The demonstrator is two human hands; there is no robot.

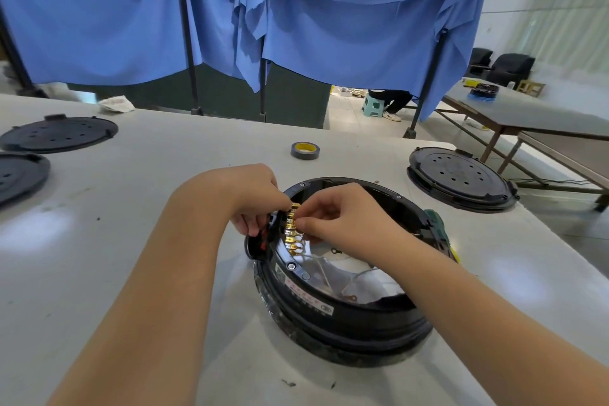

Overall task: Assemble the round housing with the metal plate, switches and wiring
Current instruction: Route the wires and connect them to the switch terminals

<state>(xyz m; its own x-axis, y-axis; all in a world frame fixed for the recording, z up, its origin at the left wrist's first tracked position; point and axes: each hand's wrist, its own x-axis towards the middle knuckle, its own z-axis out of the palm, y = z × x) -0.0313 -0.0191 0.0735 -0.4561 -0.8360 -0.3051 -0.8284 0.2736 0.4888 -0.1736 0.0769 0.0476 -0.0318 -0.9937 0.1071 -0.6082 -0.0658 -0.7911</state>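
Both hands meet over the left inner rim of the round black housing [342, 310], which sits on the white counter [164, 175] directly before the person. Fingers of the left hand [253, 194] are curled and pinch the upper end of a strip of brass terminals [291, 227]; fingers of the right hand [336, 217] are curled together and pinch the same strip from its right side. The strip stands against the housing wall, above the shiny metal plate [333, 269] in the housing's floor, where thin white wires [324, 277] lie. 3 black perforated round covers rest on the counter: 2 at far left [59, 133] [19, 175], 1 at right [461, 176]. 1 roll of tape [305, 150] lies beyond the hands.
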